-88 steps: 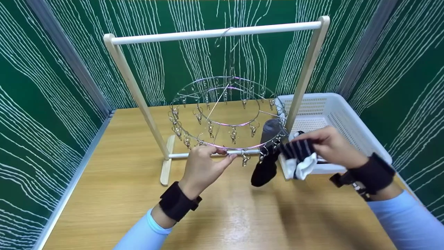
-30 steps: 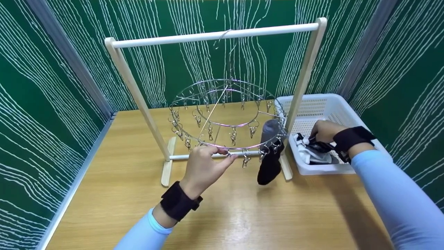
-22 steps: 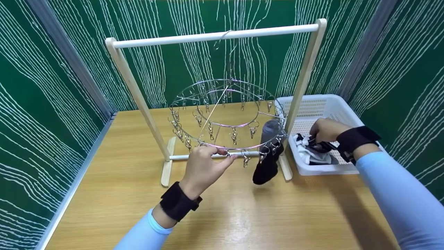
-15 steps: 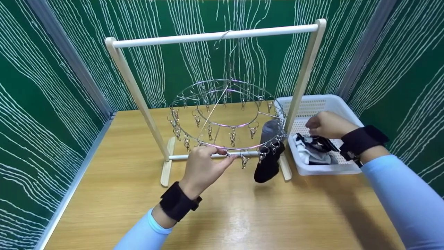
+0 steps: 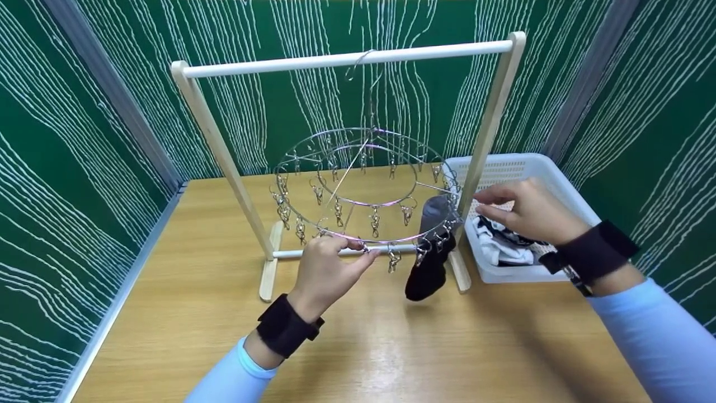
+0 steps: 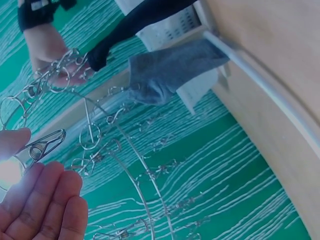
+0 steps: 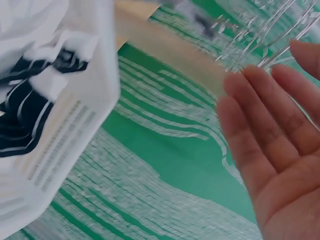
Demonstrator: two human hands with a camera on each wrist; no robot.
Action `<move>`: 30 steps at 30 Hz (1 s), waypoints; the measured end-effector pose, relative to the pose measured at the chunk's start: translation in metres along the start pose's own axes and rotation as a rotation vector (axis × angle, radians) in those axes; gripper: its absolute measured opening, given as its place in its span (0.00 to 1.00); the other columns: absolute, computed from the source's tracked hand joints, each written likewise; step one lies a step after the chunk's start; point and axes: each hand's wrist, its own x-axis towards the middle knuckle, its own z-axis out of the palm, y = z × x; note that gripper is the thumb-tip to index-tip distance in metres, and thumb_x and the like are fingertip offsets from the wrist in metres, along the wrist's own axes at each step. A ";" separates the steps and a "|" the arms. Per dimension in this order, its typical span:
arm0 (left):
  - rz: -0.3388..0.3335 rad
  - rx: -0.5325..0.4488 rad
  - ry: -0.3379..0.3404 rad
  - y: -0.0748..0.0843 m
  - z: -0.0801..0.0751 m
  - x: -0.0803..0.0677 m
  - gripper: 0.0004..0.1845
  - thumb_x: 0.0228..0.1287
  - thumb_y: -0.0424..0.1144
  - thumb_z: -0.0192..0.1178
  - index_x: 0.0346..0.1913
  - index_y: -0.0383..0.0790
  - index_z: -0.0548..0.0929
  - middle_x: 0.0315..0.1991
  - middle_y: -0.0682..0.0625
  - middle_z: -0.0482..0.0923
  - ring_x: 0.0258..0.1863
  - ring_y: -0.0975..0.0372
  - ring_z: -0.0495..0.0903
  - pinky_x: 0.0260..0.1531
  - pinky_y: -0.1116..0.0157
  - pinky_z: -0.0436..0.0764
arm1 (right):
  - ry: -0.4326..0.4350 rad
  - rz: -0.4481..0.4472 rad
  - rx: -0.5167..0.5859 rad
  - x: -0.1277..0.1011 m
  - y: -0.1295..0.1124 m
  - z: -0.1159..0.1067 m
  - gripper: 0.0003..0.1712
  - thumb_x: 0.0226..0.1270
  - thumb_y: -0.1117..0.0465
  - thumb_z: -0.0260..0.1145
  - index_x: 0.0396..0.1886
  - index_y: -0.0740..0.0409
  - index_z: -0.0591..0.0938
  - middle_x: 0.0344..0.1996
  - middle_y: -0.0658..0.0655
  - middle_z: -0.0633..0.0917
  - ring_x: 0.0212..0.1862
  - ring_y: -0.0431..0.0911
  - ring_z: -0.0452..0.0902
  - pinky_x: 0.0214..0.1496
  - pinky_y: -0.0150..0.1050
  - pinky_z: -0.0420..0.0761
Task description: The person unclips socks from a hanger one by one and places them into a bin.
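Note:
A round metal clip hanger (image 5: 386, 240) hangs from the rack's bar, with small wire clips around its two rings. At its front edge my left hand (image 5: 330, 268) pinches a clip (image 6: 47, 142) between thumb and forefinger. My right hand (image 5: 540, 212) is in the air over the basket's left part, fingers extended with nothing held. Two socks hang at the hanger's right side: a black sock (image 5: 428, 277) and, behind it, a grey sock (image 6: 175, 67). Black-and-white socks (image 7: 25, 110) lie in the white basket (image 5: 526, 274).
A wooden rack with a white top bar (image 5: 279, 65) stands on the wooden table (image 5: 347, 347). Its right post (image 5: 492, 126) rises between the hanger and the basket. Green walls (image 5: 123, 140) with white lines surround the table.
My right hand earlier held a striped black-and-white sock by the hanger and lowered it into the basket. It has since let go, risen and moved left. My left hand stays on the clip.

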 end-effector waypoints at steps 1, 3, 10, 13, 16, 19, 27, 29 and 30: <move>0.002 0.003 0.002 0.000 0.000 0.000 0.11 0.60 0.40 0.82 0.34 0.34 0.94 0.32 0.45 0.94 0.35 0.53 0.92 0.41 0.54 0.86 | 0.040 -0.046 -0.005 0.000 -0.003 0.002 0.10 0.68 0.73 0.75 0.47 0.68 0.91 0.42 0.65 0.94 0.44 0.58 0.93 0.53 0.13 0.76; 0.004 0.008 0.007 -0.001 0.000 0.000 0.11 0.60 0.40 0.82 0.34 0.34 0.94 0.32 0.45 0.94 0.36 0.52 0.92 0.41 0.54 0.86 | 0.111 -0.133 -0.022 0.001 -0.008 0.007 0.12 0.65 0.75 0.76 0.48 0.69 0.91 0.43 0.66 0.94 0.46 0.61 0.93 0.59 0.11 0.71; 0.000 0.003 0.007 -0.001 -0.001 -0.001 0.11 0.61 0.41 0.81 0.34 0.35 0.94 0.33 0.46 0.94 0.36 0.53 0.92 0.42 0.53 0.86 | 0.154 -0.337 -0.038 0.005 -0.022 0.022 0.20 0.55 0.81 0.78 0.48 0.69 0.90 0.48 0.67 0.93 0.50 0.62 0.91 0.70 0.16 0.69; -0.003 0.005 0.005 -0.001 -0.001 -0.001 0.11 0.61 0.41 0.81 0.34 0.35 0.94 0.33 0.45 0.93 0.36 0.53 0.92 0.42 0.53 0.86 | 0.125 -0.375 -0.059 0.005 -0.028 0.027 0.22 0.55 0.81 0.78 0.51 0.68 0.90 0.50 0.66 0.92 0.53 0.62 0.90 0.71 0.20 0.73; -0.005 0.014 0.003 -0.002 -0.002 -0.002 0.11 0.61 0.41 0.81 0.35 0.35 0.94 0.33 0.45 0.93 0.35 0.53 0.91 0.41 0.53 0.85 | 0.102 -0.396 -0.089 0.007 -0.031 0.032 0.22 0.57 0.79 0.77 0.53 0.67 0.90 0.51 0.66 0.92 0.55 0.62 0.89 0.68 0.38 0.84; -0.003 0.021 0.000 -0.001 -0.003 -0.003 0.11 0.62 0.42 0.81 0.35 0.36 0.94 0.33 0.46 0.93 0.34 0.53 0.91 0.40 0.53 0.85 | 0.091 -0.407 -0.112 0.008 -0.033 0.035 0.20 0.60 0.77 0.78 0.53 0.66 0.90 0.50 0.66 0.92 0.55 0.61 0.89 0.60 0.56 0.87; 0.014 0.056 -0.015 -0.002 -0.010 -0.004 0.13 0.63 0.43 0.80 0.36 0.34 0.94 0.34 0.45 0.93 0.36 0.53 0.92 0.40 0.53 0.87 | 0.123 -0.420 -0.115 0.009 -0.033 0.037 0.20 0.57 0.78 0.79 0.50 0.64 0.92 0.46 0.64 0.93 0.51 0.59 0.90 0.57 0.50 0.87; 0.026 0.073 -0.012 -0.002 -0.012 -0.004 0.13 0.63 0.43 0.80 0.36 0.34 0.93 0.34 0.44 0.93 0.36 0.52 0.92 0.40 0.53 0.87 | 0.131 -0.433 -0.115 0.009 -0.033 0.037 0.20 0.57 0.78 0.79 0.50 0.64 0.92 0.46 0.63 0.93 0.50 0.58 0.90 0.56 0.48 0.87; 0.037 0.083 -0.007 -0.003 -0.013 -0.004 0.13 0.63 0.43 0.80 0.36 0.35 0.93 0.34 0.44 0.93 0.36 0.52 0.92 0.39 0.53 0.88 | 0.133 -0.440 -0.118 0.009 -0.034 0.037 0.20 0.57 0.78 0.79 0.50 0.64 0.92 0.45 0.63 0.93 0.50 0.58 0.90 0.55 0.47 0.87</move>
